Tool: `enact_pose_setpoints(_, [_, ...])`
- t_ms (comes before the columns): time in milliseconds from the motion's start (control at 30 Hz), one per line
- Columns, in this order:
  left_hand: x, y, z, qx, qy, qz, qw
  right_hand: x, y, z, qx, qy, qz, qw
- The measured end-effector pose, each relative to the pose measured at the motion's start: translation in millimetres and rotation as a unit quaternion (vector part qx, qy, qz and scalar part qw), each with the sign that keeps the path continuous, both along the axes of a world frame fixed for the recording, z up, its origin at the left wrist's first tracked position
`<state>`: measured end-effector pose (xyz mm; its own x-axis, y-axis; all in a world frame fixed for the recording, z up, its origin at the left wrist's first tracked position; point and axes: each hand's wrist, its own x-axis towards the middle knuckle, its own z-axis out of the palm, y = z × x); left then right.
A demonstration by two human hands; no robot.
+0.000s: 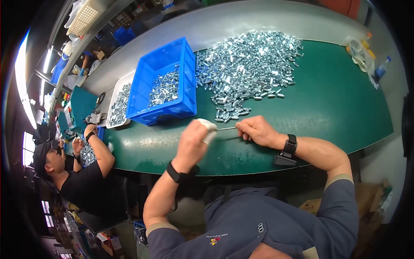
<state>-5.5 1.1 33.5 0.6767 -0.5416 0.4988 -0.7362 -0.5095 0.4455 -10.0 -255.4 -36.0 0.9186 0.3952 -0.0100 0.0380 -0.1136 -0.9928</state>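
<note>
Holding a thin metal rod [227, 128] between our hands near the front edge of the green surface [336, 108], we pinch one end in our right hand [255, 130], while our left hand [194, 140], fingertip wrapped in white, closes on the other. A heap of small metal parts [250, 60] lies behind, a blue bin [166, 82] just left of it.

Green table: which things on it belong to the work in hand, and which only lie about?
In use:
left hand
right hand
thin metal rod
pile of silver parts
blue bin

Lying about:
white tray
plastic bag with bottles
</note>
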Motion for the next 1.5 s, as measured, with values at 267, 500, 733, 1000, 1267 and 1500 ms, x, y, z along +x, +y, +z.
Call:
enact_pose_setpoints(267, [47.1, 30.4, 63.1, 0.050, -0.200, 0.172, 0.963, -3.5, -7.8, -0.6, 0.064, 0.011, -0.055, 0.996])
enact_pose_setpoints(500, [26.8, -17.2, -14.8, 0.134, 0.051, 0.086, 0.986, 1.3, -10.1, -5.1, 0.049, -0.054, -0.135, 0.988])
enact_pose_setpoints(733, [25.8, -17.0, -36.5, 0.070, 0.129, 0.085, 0.986, 1.5, -14.8, -2.1, -0.045, -0.140, -0.108, 0.983])
enact_pose_setpoints(1000, [13.1, -31.2, -35.8, 0.007, 0.148, 0.053, 0.988, 1.2, -11.9, -4.1, -0.089, -0.209, -0.088, 0.970])
enact_pose_setpoints(1267, [4.2, -45.6, -29.3, -0.007, 0.104, 0.016, 0.994, -1.1, -10.5, -3.0, -0.094, -0.151, -0.051, 0.983])
enact_pose_setpoints(1500, [-2.8, -47.3, -11.0, 0.010, 0.081, 0.017, 0.997, -6.3, -11.0, 7.8, -0.039, -0.110, -0.038, 0.992])
